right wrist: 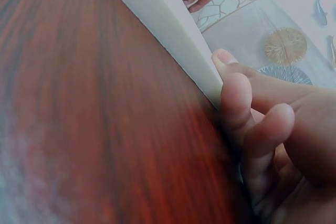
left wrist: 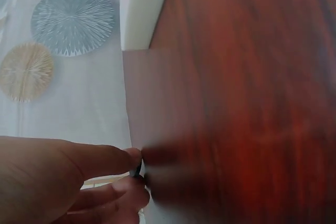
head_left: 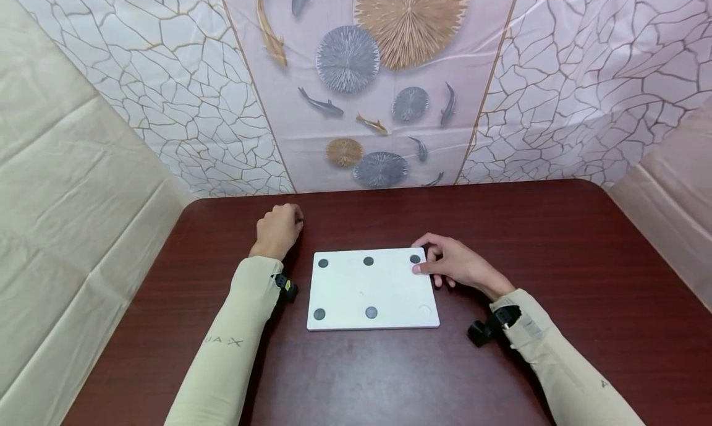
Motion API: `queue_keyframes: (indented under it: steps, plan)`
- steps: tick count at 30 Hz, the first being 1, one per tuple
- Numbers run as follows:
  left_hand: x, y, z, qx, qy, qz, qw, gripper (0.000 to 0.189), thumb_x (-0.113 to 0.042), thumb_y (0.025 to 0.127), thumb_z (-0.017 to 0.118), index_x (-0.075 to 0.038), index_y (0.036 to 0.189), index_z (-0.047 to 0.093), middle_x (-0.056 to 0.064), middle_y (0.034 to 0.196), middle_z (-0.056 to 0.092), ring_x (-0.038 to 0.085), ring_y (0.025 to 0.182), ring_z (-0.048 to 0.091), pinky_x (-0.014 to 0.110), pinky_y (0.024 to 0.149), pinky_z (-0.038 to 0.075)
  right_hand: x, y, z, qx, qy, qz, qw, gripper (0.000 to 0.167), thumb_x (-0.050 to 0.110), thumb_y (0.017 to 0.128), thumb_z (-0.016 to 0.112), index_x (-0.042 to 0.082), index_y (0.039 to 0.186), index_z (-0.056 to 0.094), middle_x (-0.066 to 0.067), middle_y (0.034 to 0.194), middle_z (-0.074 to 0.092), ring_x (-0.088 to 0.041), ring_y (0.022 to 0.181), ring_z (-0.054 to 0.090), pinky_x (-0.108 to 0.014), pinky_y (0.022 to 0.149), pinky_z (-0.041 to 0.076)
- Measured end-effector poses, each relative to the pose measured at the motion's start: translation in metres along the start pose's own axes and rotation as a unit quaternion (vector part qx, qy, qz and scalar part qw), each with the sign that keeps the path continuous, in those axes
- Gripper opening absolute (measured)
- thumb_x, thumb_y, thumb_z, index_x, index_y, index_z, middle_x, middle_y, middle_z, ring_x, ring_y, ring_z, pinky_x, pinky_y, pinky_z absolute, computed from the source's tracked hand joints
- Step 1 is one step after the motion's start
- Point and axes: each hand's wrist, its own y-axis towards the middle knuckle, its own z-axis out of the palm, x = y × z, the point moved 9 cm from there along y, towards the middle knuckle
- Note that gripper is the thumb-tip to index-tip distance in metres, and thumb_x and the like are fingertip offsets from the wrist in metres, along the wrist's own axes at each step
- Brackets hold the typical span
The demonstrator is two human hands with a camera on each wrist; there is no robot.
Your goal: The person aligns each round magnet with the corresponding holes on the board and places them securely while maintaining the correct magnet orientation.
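A flat white rectangular board (head_left: 347, 290) lies on the table, with several dark grey round discs (head_left: 371, 313) set along its long edges. At its near right corner is a pale round spot (head_left: 425, 310) without a dark disc. My right hand (head_left: 458, 262) grips the board's far right corner, thumb on the top face and fingers at the edge. Left of the board, near the table's back, my left hand (head_left: 276, 231) pinches a small thin dark piece (left wrist: 137, 169) between thumb and fingers; most of this piece is hidden.
The table (head_left: 528, 228) is dark reddish brown wood. Patterned cloth (head_left: 411, 154) hangs along its back edge, and beige cloth (head_left: 100, 197) covers the left side. A black camera (head_left: 481, 333) is strapped to the right wrist, another (head_left: 288, 290) to the left.
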Motion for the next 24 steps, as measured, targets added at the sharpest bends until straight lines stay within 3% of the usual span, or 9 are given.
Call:
queue_keyframes:
  steps: [5,11,24]
  plan:
    - [-0.002,0.001,0.003,0.034,-0.040,0.025,0.9983,0.023,-0.002,0.105,0.061,0.001,0.124,0.072,0.021,0.126,0.071,0.038,0.111,0.071,0.051,0.092,0.059,0.001,0.000,0.000,-0.003,0.000,0.000,1.0000,0.046,0.015,0.093,0.083,0.005,0.131,0.060,-0.006,0.069,0.058,-0.016,0.048,0.056,-0.026,0.041,0.044]
    - [0.004,-0.001,0.007,0.077,-0.061,0.010,0.9951,0.027,-0.001,0.105,0.061,0.003,0.130,0.071,0.023,0.134,0.068,0.037,0.125,0.065,0.050,0.099,0.056,0.000,-0.001,-0.001,-0.003,-0.001,0.002,1.0000,0.046,0.015,0.093,0.083,0.005,0.132,0.060,-0.006,0.070,0.058,-0.016,0.049,0.056,-0.026,0.042,0.044]
    - [0.017,-0.006,0.007,0.095,-0.099,0.002,0.9905,0.024,-0.005,0.106,0.062,0.003,0.126,0.072,0.021,0.128,0.070,0.031,0.109,0.065,0.043,0.091,0.056,-0.001,-0.001,-0.001,-0.001,-0.003,0.001,1.0000,0.048,0.018,0.093,0.083,0.005,0.132,0.060,-0.007,0.070,0.058,-0.016,0.050,0.057,-0.027,0.042,0.044]
